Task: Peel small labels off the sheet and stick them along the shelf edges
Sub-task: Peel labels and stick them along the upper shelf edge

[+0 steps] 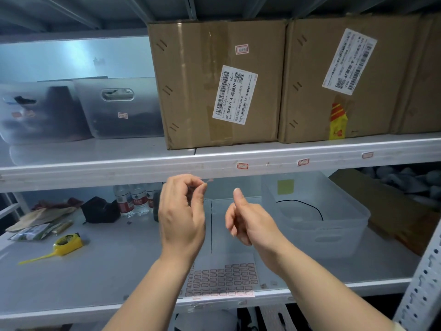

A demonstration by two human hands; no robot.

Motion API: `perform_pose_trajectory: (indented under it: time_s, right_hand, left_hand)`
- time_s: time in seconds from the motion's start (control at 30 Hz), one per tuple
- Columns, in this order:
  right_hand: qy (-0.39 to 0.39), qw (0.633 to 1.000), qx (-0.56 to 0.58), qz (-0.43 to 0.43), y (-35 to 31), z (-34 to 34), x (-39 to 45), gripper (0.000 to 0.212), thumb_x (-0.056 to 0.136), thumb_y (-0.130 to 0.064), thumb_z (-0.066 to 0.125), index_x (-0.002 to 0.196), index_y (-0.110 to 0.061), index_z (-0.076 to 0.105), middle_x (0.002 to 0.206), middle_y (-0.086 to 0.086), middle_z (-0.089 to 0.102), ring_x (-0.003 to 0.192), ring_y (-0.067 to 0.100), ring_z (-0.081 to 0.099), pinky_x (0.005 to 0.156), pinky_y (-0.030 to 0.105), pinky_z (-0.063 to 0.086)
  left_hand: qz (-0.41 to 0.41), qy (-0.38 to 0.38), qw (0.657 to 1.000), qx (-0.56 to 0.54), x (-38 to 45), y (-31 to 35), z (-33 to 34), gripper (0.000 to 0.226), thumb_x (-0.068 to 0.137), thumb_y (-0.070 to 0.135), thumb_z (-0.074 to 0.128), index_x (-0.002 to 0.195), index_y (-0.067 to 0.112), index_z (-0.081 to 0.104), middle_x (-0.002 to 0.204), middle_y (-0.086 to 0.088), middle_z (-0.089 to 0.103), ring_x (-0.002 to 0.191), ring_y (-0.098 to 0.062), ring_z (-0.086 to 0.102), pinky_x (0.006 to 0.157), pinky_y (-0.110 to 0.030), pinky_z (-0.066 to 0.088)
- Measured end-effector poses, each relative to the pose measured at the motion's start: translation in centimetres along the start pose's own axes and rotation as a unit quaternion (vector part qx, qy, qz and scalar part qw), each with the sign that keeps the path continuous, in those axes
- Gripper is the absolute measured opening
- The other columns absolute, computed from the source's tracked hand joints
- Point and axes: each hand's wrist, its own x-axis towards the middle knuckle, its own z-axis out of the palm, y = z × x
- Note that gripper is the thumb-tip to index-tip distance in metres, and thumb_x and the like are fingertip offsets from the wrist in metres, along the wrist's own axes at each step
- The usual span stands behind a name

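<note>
Label sheet (219,280) lies flat on the lower shelf, nearest the viewer, beneath two raised forearms.

Left hand (182,211) pinches a small peeled label (210,180) between thumb and fingertip, lifted close under the shelf edge (143,168), seemingly ready to stick. Right hand (248,218) hovers beside it, loosely curled, thumb up, holding nothing.

"0D-石家庄ZY 4-高新JP 003-" is read, with barcodes and a QR code, on the white shipping label (235,94) of the left carton (191,87). On the right carton's label (349,62), "高新JP 003" is legible. Small red-bordered shelf-edge labels (242,166) are unreadable.
</note>
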Motion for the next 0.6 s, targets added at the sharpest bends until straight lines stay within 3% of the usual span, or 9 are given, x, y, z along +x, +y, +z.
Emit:
perform_pose_trajectory:
  time_s: [0.13, 0.23, 0.4, 0.47, 0.53, 0.6]
  right_hand:
    - [0.080, 0.992, 0.024, -0.090, 0.0, 0.1, 0.2, 0.029, 0.100, -0.037, 0.058, 0.091, -0.013, 0.072, 0.062, -0.010, 0.063, 0.044, 0.005, 0.041, 0.045, 0.017, 0.033]
    - [0.111, 0.983, 0.022, -0.148, -0.1, -0.2, 0.3, 0.006, 0.096, -0.019, 0.068, 0.095, -0.015, 0.072, 0.071, -0.015, 0.070, 0.058, -0.001, 0.059, 0.053, 0.010, 0.041]
    - [0.134, 0.973, 0.022, -0.188, -0.1, -0.7, 0.0, 0.015, 0.092, -0.011, 0.073, 0.081, -0.020, 0.073, 0.066, -0.013, 0.069, 0.055, -0.003, 0.056, 0.055, 0.009, 0.043]
    - [0.144, 0.969, 0.018, -0.197, -0.1, -0.9, -0.1, 0.015, 0.090, -0.011, 0.075, 0.079, -0.021, 0.075, 0.069, -0.010, 0.072, 0.062, 0.004, 0.060, 0.063, 0.016, 0.050]
    - [0.148, 0.967, 0.013, -0.205, -0.1, -1.1, -0.2, 0.013, 0.089, -0.013, 0.076, 0.078, -0.022, 0.076, 0.073, -0.006, 0.074, 0.069, 0.012, 0.062, 0.070, 0.027, 0.054]
    - [0.148, 0.967, 0.017, -0.207, -0.2, -1.3, -0.3, 0.010, 0.085, -0.021, 0.075, 0.077, -0.025, 0.077, 0.072, -0.006, 0.074, 0.069, 0.014, 0.062, 0.071, 0.028, 0.054]
  left_hand:
    - [-0.042, -0.065, 0.992, -0.095, -0.8, 0.9, 0.2, 0.005, 0.097, 0.012, 0.066, 0.094, 0.015, 0.068, 0.088, 0.007, 0.069, 0.084, -0.008, 0.066, 0.072, -0.016, 0.049]
    - [-0.048, -0.071, 0.989, -0.123, -1.1, 1.2, 0.3, 0.005, 0.094, 0.019, 0.067, 0.092, 0.023, 0.066, 0.083, 0.014, 0.069, 0.079, -0.008, 0.067, 0.068, -0.012, 0.048]
    - [-0.053, -0.082, 0.984, -0.148, -1.4, 1.3, 1.0, 0.004, 0.092, 0.026, 0.069, 0.089, 0.029, 0.068, 0.083, 0.012, 0.070, 0.071, -0.015, 0.068, 0.062, -0.030, 0.055]
    - [-0.065, -0.083, 0.980, -0.168, -1.5, 1.2, 1.2, 0.004, 0.091, 0.032, 0.070, 0.093, 0.031, 0.067, 0.084, 0.010, 0.071, 0.072, -0.018, 0.068, 0.063, -0.036, 0.057]
    - [-0.096, -0.084, 0.971, -0.203, -1.5, 1.2, 1.4, 0.017, 0.087, 0.037, 0.073, 0.101, 0.031, 0.067, 0.087, 0.007, 0.072, 0.072, -0.021, 0.067, 0.064, -0.039, 0.058]
    - [-0.113, -0.088, 0.965, -0.221, -1.4, 1.1, 1.5, 0.022, 0.084, 0.038, 0.075, 0.104, 0.030, 0.070, 0.086, 0.004, 0.073, 0.071, -0.024, 0.067, 0.064, -0.039, 0.058]
